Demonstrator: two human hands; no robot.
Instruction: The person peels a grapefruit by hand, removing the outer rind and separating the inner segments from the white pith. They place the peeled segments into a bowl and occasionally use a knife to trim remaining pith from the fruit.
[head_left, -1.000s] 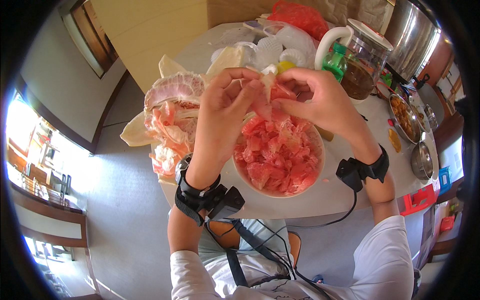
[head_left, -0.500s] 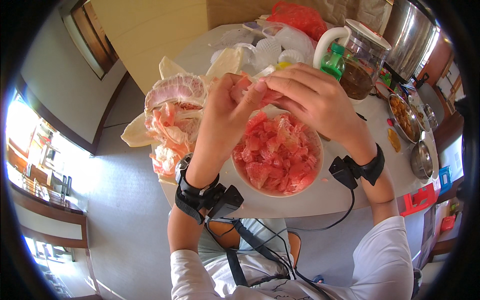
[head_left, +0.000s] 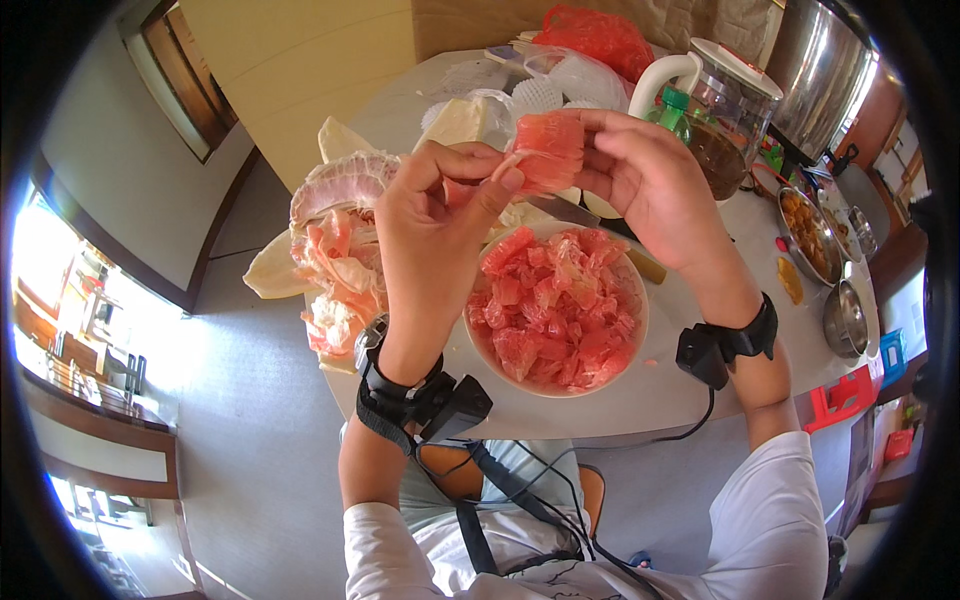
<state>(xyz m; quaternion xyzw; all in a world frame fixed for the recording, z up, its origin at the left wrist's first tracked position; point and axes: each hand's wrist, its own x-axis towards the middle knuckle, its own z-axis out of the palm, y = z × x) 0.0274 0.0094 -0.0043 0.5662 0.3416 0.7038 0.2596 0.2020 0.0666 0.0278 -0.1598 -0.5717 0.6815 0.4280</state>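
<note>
Above a bowl of loose red pomelo flesh, both hands hold a red pomelo segment. My left hand pinches the segment's left end, at some pale membrane, between thumb and fingers. At its right edge, the fingers of my right hand grip it, partly hidden behind the flesh. The white bowl stands on the table below. A knife lies behind the bowl, partly covered. Left of my left hand is a heap of peeled membrane, with an unpeeled pomelo chunk in thick pith behind it.
Pieces of pale rind lie along the table's left edge. Behind are white foam netting and a red plastic bag. On the right stand a glass kettle, a green-capped bottle, a steel pot and food bowls.
The segment has come up into view between the hands, its red flesh exposed. My right hand has moved right and its fingers have opened somewhat. The knife behind the bowl now shows.
</note>
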